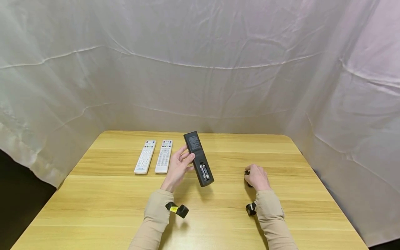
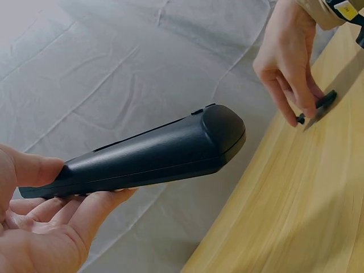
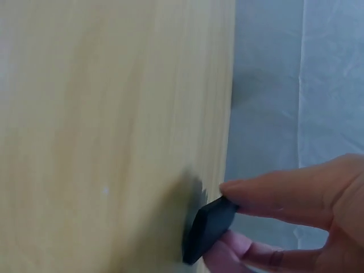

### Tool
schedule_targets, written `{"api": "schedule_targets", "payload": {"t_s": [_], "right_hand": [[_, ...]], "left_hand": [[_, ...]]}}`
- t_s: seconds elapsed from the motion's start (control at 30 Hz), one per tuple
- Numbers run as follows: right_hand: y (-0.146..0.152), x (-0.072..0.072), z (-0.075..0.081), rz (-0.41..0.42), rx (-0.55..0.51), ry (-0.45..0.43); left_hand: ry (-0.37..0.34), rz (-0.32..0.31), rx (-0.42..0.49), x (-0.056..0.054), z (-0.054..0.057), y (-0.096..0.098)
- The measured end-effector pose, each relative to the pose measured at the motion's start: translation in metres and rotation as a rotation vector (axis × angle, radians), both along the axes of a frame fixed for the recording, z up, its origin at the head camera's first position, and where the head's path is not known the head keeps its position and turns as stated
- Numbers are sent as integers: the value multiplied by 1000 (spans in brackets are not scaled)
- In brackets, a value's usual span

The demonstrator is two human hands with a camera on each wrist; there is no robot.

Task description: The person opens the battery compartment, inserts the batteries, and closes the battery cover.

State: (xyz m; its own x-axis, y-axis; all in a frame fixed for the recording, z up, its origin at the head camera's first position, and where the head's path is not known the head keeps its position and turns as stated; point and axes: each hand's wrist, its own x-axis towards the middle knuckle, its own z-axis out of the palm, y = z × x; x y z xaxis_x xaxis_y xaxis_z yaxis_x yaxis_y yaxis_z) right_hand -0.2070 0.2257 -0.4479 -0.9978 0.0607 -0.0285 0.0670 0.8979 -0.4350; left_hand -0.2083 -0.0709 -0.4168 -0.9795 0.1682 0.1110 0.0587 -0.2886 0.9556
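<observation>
My left hand [image 1: 178, 168] holds a black remote control [image 1: 197, 149] above the table, thumb on its back and fingers beneath. The back faces up, its battery compartment uncovered, with two batteries [image 1: 204, 172] lying side by side inside. In the left wrist view the remote [image 2: 153, 151] shows its smooth side and rounded end. Over on the right, my right hand [image 1: 257, 177] pinches a small black battery cover [image 3: 210, 230] between thumb and fingers. The cover is tilted close over the tabletop, and the hand hides much of it in the head view.
Two white remote controls [image 1: 145, 157] lie side by side, buttons up, left of my left hand. The wooden table [image 1: 218, 222] has rounded far corners. A pale grey curtain [image 1: 200, 86] hangs behind it and along both sides. Each wrist wears a small black camera [image 1: 177, 209].
</observation>
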Motion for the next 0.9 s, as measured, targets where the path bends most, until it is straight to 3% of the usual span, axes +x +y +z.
{"api": "schedule_targets", "payload": {"t_s": [0.47, 0.7, 0.9], "right_hand": [[-30, -2, 4, 67, -152, 311], [-52, 4, 10, 139, -246, 509], [-71, 9, 14, 228, -329, 626]], "left_hand": [[0, 16, -33, -2, -5, 1], [-11, 23, -31, -3, -6, 1], [0, 31, -46, -3, -7, 1]]}}
